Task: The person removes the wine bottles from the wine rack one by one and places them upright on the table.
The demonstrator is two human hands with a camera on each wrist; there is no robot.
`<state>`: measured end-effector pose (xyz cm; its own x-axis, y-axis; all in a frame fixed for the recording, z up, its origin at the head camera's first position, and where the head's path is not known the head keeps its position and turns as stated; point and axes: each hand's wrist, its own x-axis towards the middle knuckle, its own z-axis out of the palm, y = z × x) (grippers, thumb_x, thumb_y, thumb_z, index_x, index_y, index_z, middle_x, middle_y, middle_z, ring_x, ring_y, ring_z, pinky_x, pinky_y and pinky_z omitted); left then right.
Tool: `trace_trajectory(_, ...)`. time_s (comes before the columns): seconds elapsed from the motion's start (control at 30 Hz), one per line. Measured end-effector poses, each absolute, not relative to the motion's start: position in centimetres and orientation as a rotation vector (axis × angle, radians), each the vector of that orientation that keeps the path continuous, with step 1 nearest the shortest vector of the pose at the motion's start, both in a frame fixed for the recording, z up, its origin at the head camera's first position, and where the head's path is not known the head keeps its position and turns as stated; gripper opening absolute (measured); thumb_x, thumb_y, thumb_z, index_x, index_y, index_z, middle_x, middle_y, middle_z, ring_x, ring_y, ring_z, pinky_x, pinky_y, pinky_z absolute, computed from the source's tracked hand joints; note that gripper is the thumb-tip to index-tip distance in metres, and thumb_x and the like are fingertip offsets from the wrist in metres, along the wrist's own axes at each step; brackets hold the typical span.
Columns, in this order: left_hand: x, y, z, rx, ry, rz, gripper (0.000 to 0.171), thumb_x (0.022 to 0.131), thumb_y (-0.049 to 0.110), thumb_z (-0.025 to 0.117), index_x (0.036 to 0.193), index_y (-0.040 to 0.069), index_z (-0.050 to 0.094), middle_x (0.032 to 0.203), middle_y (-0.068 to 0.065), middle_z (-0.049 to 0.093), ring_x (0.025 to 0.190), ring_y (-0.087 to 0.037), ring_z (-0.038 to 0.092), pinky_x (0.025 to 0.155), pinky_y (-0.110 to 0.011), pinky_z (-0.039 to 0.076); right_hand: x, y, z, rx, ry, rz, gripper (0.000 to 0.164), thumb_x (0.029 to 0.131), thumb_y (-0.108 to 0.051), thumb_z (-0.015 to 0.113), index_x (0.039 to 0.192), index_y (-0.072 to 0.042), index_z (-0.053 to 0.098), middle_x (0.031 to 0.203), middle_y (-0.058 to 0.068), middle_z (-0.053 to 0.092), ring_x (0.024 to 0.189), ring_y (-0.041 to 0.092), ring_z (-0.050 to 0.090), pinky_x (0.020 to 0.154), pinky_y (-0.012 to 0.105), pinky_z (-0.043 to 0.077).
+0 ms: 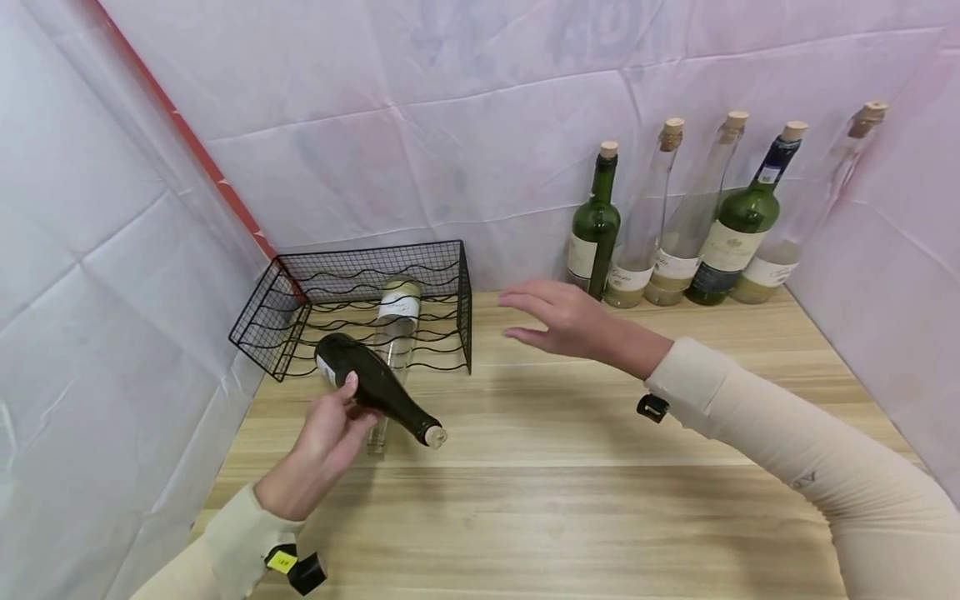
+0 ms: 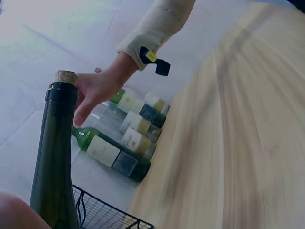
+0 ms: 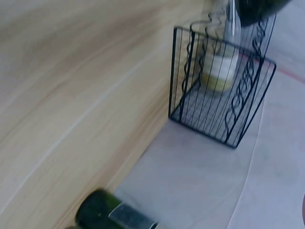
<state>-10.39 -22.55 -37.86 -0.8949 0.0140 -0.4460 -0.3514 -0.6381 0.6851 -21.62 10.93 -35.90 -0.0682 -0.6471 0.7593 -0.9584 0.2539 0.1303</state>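
Observation:
My left hand (image 1: 333,433) grips a dark wine bottle (image 1: 378,382) around its body, tilted with the corked neck toward the lower right. It hovers over the front of a black wire wine rack (image 1: 468,308). One clear glass bottle (image 1: 400,304) lies in the rack, its neck sticking out the front and partly hidden behind the dark bottle. In the left wrist view the dark neck and cork (image 2: 66,77) stand close to the camera. My right hand (image 1: 566,317) is held in the air right of the rack, fingers extended and holding nothing.
At the back right, several corked bottles stand against the white cloth wall, among them a green bottle (image 1: 596,225) and a labelled green bottle (image 1: 738,233). Cloth walls (image 1: 120,250) bound the wooden table (image 1: 525,500) at the left, back and right.

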Motion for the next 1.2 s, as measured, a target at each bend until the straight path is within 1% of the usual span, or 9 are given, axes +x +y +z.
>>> trace_trajectory(0.13,-10.2,-22.2,-37.7,-0.622,1.242,2.592,0.053,0.104,0.018,0.036,0.148,0.001,0.012,0.141,-0.023,0.023,0.132,-0.032,0.033,0.103,-0.039,0.038,-20.8,9.3,-36.0,1.573,-1.702,0.566,0.053,0.069,-0.018,0.084,0.114,0.000,0.063,0.110,0.015,0.067,0.104,0.025,0.061,0.087,0.038,0.052)
trace_trajectory(0.3,-10.1,-21.9,-37.6,-0.631,1.233,2.604,0.053,0.104,0.018,0.036,0.148,0.003,0.012,0.140,-0.024,0.024,0.132,-0.033,0.032,0.104,-0.040,0.036,-19.6,7.4,-35.9,1.658,-1.647,0.538,0.052,0.074,-0.023,0.081,0.116,0.000,0.062,0.114,0.013,0.065,0.110,0.024,0.058,0.092,0.036,0.048)
trace_trajectory(0.43,-10.0,-21.7,-37.6,-0.623,1.227,2.608,0.053,0.104,0.018,0.036,0.148,0.002,0.011,0.140,-0.025,0.023,0.131,-0.033,0.033,0.103,-0.040,0.037,-18.8,6.2,-35.9,1.716,-1.626,0.541,0.052,0.077,-0.025,0.080,0.118,0.001,0.060,0.116,0.013,0.064,0.112,0.024,0.057,0.097,0.034,0.045)
trace_trajectory(0.6,-9.8,-21.6,-37.6,-0.611,1.202,2.621,0.054,0.103,0.019,0.038,0.149,0.003,0.013,0.140,-0.026,0.025,0.130,-0.035,0.035,0.101,-0.042,0.039,-18.2,4.9,-36.2,1.763,-1.596,0.578,0.058,0.073,-0.026,0.083,0.117,0.002,0.060,0.117,0.015,0.063,0.113,0.024,0.056,0.097,0.033,0.045)
trace_trajectory(0.9,-9.7,-21.7,-37.7,-0.601,1.182,2.627,0.058,0.101,0.021,0.047,0.149,0.006,0.017,0.137,-0.026,0.030,0.125,-0.034,0.043,0.097,-0.039,0.044,-17.3,2.9,-37.0,1.839,-1.617,0.674,0.054,0.082,-0.028,0.075,0.122,0.003,0.056,0.121,0.015,0.061,0.119,0.023,0.051,0.100,0.032,0.041)
trace_trajectory(0.97,-9.6,-21.6,-37.6,-0.587,1.180,2.626,0.058,0.101,0.022,0.047,0.149,0.006,0.017,0.137,-0.027,0.030,0.124,-0.034,0.044,0.097,-0.039,0.045,-17.1,2.4,-37.2,1.860,-1.622,0.704,0.053,0.083,-0.024,0.074,0.123,0.003,0.055,0.123,0.016,0.060,0.121,0.023,0.049,0.101,0.032,0.041)
trace_trajectory(1.07,-9.6,-21.5,-37.4,-0.573,1.169,2.630,0.058,0.101,0.022,0.047,0.149,0.007,0.018,0.138,-0.028,0.029,0.123,-0.035,0.044,0.096,-0.038,0.045,-16.7,1.7,-37.4,1.893,-1.622,0.788,0.050,0.081,-0.012,0.073,0.124,0.004,0.054,0.124,0.017,0.059,0.122,0.023,0.049,0.101,0.033,0.041)
trace_trajectory(1.13,-9.5,-21.5,-37.4,-0.568,1.161,2.632,0.057,0.102,0.022,0.046,0.149,0.007,0.018,0.138,-0.028,0.029,0.122,-0.036,0.045,0.096,-0.038,0.045,-16.4,1.3,-37.6,1.904,-1.622,0.865,0.048,0.079,-0.002,0.070,0.124,0.005,0.054,0.124,0.018,0.059,0.122,0.024,0.049,0.100,0.033,0.042)
trace_trajectory(1.2,-9.5,-21.4,-37.4,-0.566,1.152,2.635,0.057,0.102,0.022,0.045,0.149,0.007,0.017,0.137,-0.029,0.028,0.122,-0.036,0.045,0.096,-0.038,0.045,-16.2,0.9,-37.7,1.901,-1.619,0.956,0.045,0.079,0.002,0.068,0.122,0.006,0.055,0.122,0.019,0.060,0.120,0.024,0.051,0.099,0.033,0.043)
